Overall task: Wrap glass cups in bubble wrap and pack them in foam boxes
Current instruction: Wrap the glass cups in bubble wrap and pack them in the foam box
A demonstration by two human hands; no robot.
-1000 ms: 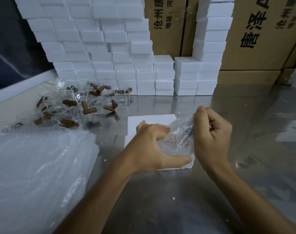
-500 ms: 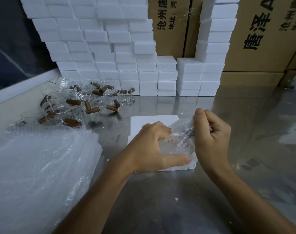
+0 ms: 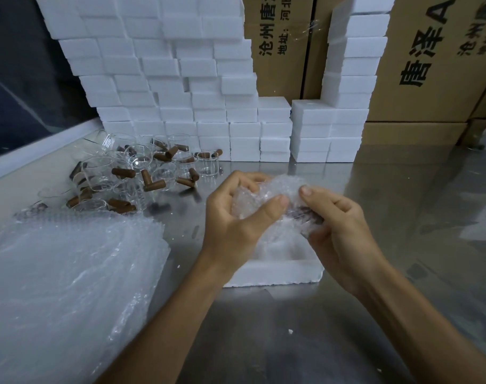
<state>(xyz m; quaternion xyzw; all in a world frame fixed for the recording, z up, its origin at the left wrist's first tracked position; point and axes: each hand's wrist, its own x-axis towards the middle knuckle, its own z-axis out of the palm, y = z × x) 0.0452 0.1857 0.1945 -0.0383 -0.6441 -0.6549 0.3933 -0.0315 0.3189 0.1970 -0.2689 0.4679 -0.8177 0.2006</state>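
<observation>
Both hands hold a bubble-wrapped cup (image 3: 266, 194) in the air above an open white foam box (image 3: 275, 270) on the steel table. My left hand (image 3: 236, 217) grips the bundle's left side, thumb across its front. My right hand (image 3: 336, 225) grips the right end, where a dark handle shows through the wrap. The cup itself is mostly hidden by the wrap. A pile of glass cups with brown handles (image 3: 136, 176) lies at the back left.
A stack of bubble wrap sheets (image 3: 70, 286) covers the near left of the table. White foam boxes (image 3: 180, 87) are stacked along the back, with cardboard cartons (image 3: 430, 65) behind them. Bare steel table (image 3: 416, 203) lies to the right.
The wrapped cup has come up off the foam box, carried in both hands. The box's hollow now shows below them.
</observation>
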